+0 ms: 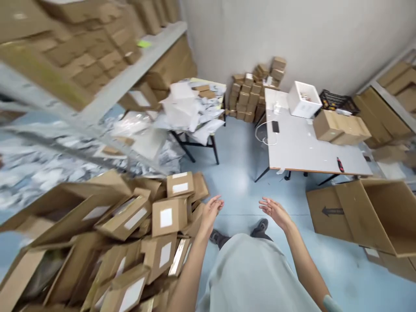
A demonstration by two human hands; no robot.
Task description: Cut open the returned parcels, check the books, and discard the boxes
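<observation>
My left hand (212, 209) hangs in the air with its fingers loosely curled and apart, holding nothing. Just to its left is a heap of cardboard boxes, among them a box with a white label (169, 216) and a smaller labelled box (180, 184) on top. My right hand (274, 211) is raised over the blue floor, fingers spread, and nothing is in it. Closest on its right stands a large open carton (334, 212) with a black arrow printed on its side.
A grey table (302, 151) carries a white foam box (303, 99), a cardboard box (339, 126) and a phone (275, 126). Small boxes (245, 97) are stacked by the wall. White packets (191, 108) cover another table. Metal shelving (136, 56) with cartons rises on the left.
</observation>
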